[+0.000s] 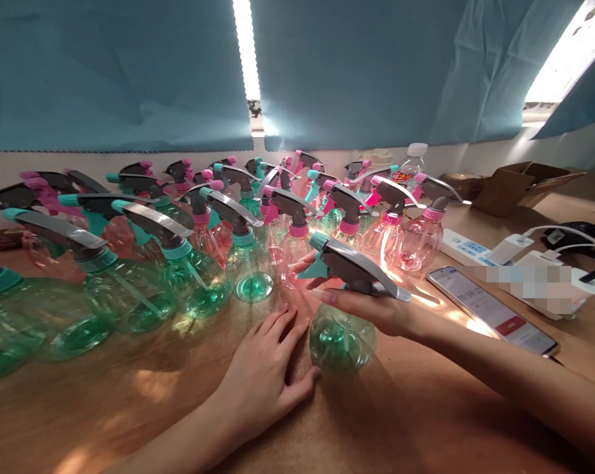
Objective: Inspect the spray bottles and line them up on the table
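A green see-through spray bottle (343,339) with a grey and teal trigger head is in my right hand (371,309), whose fingers wrap round its neck just under the head. The bottle stands upright or nearly so; I cannot tell whether its base touches the table. My left hand (270,362) lies flat on the wooden table (179,408), palm down with fingers stretched out, its thumb tip close to the bottle's base. Beyond the left fingertips stands another green spray bottle (251,276). A pink spray bottle (293,253) is behind the held one.
Several green and pink spray bottles stand in rows along the left and back. To the right are a phone (492,309), a power strip (468,250) with plugs and cables, and an open cardboard box (509,187). A clear capped bottle (414,161) stands behind, before blue-grey curtains (129,72).
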{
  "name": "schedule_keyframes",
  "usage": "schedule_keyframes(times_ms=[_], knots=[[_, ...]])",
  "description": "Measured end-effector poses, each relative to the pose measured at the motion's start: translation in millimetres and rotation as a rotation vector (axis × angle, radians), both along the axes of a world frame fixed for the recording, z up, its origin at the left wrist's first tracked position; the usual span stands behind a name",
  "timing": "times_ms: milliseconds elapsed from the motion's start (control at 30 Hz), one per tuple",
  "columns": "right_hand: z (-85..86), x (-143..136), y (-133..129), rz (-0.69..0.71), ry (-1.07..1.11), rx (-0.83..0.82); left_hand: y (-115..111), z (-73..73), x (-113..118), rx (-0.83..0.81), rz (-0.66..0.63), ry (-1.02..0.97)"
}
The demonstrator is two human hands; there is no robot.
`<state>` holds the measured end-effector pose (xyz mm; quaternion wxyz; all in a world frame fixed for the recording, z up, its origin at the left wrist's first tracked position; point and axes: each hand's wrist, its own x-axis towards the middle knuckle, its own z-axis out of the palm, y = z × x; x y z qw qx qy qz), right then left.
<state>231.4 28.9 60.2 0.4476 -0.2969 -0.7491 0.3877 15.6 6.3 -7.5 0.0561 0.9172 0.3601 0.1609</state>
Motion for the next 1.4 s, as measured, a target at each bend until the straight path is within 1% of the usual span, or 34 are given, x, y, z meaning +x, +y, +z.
schedule_keyframes(times_ms=[133, 233, 433, 733, 933, 1233, 1400], knots=[[-1.8, -1, 1, 0.029, 0.028, 0.001, 0, 8.6, 3, -0.016, 0.019, 0.025], [-2.7, -2, 1, 0.021, 0.043, 0.014, -1, 11.2, 4, -0.017, 0.021, 0.035], [-3.5, -2, 1, 0.016, 0.031, 0.025, -1, 8.6, 4, 0.007, 0.026, 0.052], [-0.2, -3, -1, 0.011, 0.036, 0.004, -2, 10.1, 5, 0.016, 0.022, 0.074], [4.5, -1, -1, -0.042, -0.074, 0.008, -1, 9.6, 4, 0.028, 0.013, 0.075], [10.7, -1, -2, -0.042, -0.102, 0.122, 0, 10.5, 5, 0.022, 0.019, 0.094], [11.6, 2, -4, -0.025, -0.138, 0.07, -1, 9.4, 5, 0.023, 0.026, 0.091]])
